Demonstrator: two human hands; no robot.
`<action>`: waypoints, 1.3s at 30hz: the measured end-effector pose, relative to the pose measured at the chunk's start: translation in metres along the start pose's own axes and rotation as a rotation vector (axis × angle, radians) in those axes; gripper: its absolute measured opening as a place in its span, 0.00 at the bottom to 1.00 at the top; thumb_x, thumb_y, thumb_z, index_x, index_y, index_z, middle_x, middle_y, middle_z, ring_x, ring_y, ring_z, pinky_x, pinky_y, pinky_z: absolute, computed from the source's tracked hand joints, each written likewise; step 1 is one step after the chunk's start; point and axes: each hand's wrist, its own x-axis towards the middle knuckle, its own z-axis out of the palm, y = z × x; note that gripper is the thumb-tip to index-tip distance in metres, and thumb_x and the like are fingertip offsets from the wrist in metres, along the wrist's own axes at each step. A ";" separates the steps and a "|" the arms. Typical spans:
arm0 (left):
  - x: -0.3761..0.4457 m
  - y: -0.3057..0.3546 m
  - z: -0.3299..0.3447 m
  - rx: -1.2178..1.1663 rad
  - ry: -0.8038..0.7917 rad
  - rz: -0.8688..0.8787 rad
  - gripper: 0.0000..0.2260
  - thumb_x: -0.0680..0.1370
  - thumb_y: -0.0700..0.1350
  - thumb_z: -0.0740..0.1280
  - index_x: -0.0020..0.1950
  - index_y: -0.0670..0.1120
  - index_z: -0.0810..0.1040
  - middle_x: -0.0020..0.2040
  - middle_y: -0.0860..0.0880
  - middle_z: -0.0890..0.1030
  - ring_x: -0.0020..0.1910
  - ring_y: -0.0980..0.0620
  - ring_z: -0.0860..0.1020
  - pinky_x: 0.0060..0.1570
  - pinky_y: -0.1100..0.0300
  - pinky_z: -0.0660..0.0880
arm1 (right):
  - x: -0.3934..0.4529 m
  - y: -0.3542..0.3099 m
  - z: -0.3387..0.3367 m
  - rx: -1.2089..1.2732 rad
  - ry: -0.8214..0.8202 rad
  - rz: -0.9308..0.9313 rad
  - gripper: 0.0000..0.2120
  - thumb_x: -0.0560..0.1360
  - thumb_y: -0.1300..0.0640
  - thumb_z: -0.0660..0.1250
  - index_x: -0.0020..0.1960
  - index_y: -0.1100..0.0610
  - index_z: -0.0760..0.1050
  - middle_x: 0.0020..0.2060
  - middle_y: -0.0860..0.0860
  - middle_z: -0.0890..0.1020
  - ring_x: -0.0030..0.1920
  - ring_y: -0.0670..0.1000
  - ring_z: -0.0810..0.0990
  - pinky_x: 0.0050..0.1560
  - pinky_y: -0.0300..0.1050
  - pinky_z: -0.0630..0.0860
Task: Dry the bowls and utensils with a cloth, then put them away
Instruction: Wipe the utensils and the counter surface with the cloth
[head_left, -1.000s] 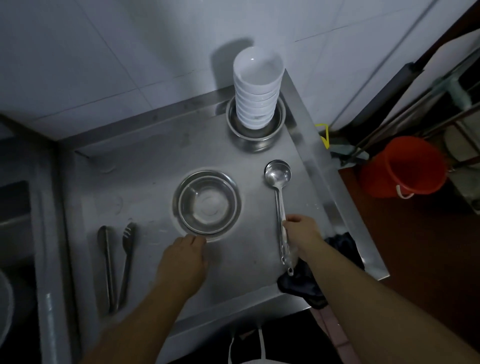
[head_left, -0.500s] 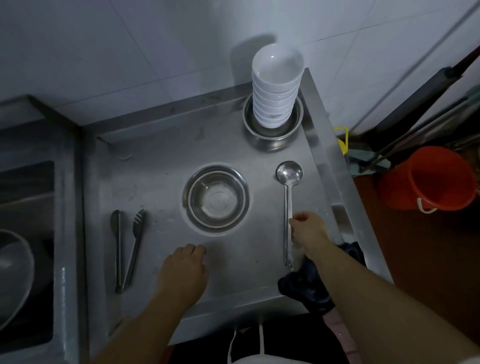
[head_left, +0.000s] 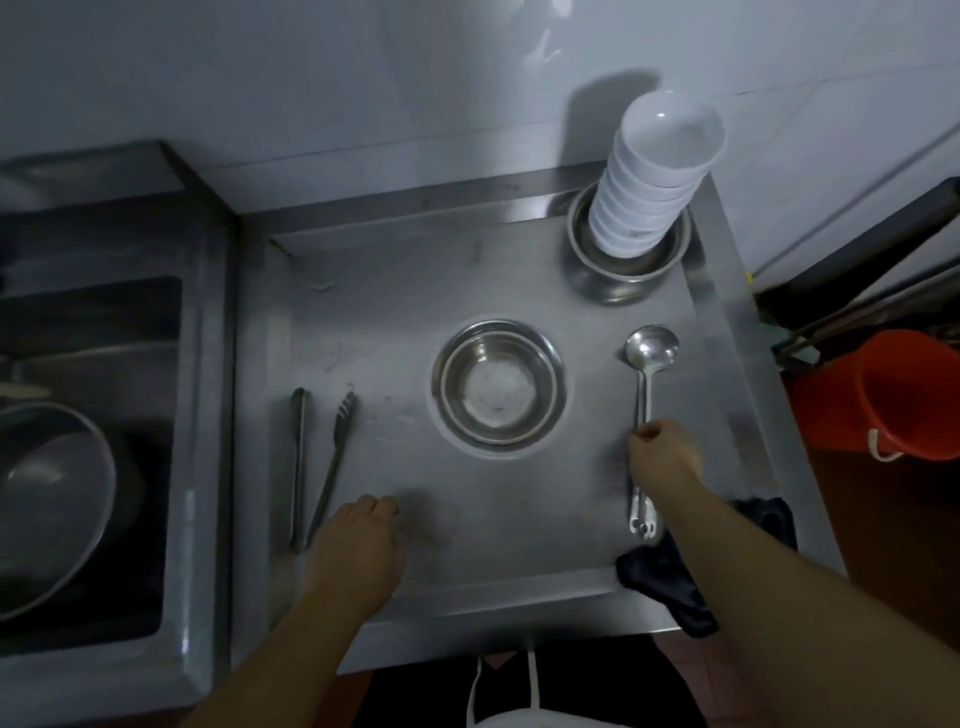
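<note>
A steel ladle (head_left: 651, 349) lies on the steel counter (head_left: 395, 322), cup pointing away from me. My right hand (head_left: 664, 460) grips its handle about midway; the handle's end sticks out behind my wrist. A dark cloth (head_left: 667, 582) hangs over the counter's front right corner, under my right forearm. An empty steel bowl (head_left: 497, 389) sits upright in the middle of the counter. My left hand (head_left: 361, 543) rests on the counter in front of and to the left of it, fingers loosely curled and holding nothing. Steel tongs (head_left: 318, 467) lie just left of that hand.
A tall stack of white bowls (head_left: 655, 171) stands in a steel bowl (head_left: 623, 270) at the back right corner. A sink (head_left: 104, 322) on the left holds a large steel bowl (head_left: 47, 499). A red bucket (head_left: 906, 395) stands on the floor to the right.
My left hand has drawn back from the steel bowl's rim toward the front edge. My right hand has shifted up the ladle's handle toward the cup.
</note>
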 end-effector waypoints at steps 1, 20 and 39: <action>-0.001 -0.011 -0.001 -0.008 0.002 -0.014 0.19 0.83 0.48 0.62 0.74 0.51 0.75 0.66 0.50 0.79 0.64 0.47 0.78 0.60 0.52 0.76 | -0.009 -0.008 0.008 -0.021 -0.012 -0.022 0.03 0.80 0.57 0.68 0.52 0.55 0.79 0.50 0.58 0.84 0.54 0.61 0.83 0.49 0.44 0.71; 0.049 -0.115 0.004 -0.252 0.003 -0.308 0.30 0.82 0.54 0.70 0.77 0.39 0.66 0.72 0.40 0.72 0.67 0.40 0.76 0.63 0.48 0.76 | -0.168 -0.117 0.189 -0.527 -0.307 -0.512 0.09 0.82 0.54 0.62 0.54 0.59 0.77 0.53 0.59 0.81 0.54 0.63 0.80 0.52 0.53 0.77; 0.073 -0.059 -0.010 -0.305 -0.017 -0.297 0.23 0.77 0.51 0.75 0.62 0.38 0.74 0.59 0.37 0.79 0.54 0.37 0.82 0.53 0.44 0.82 | -0.133 -0.044 0.093 -0.504 -0.216 -0.384 0.12 0.83 0.53 0.61 0.62 0.57 0.77 0.59 0.56 0.78 0.60 0.59 0.77 0.58 0.51 0.75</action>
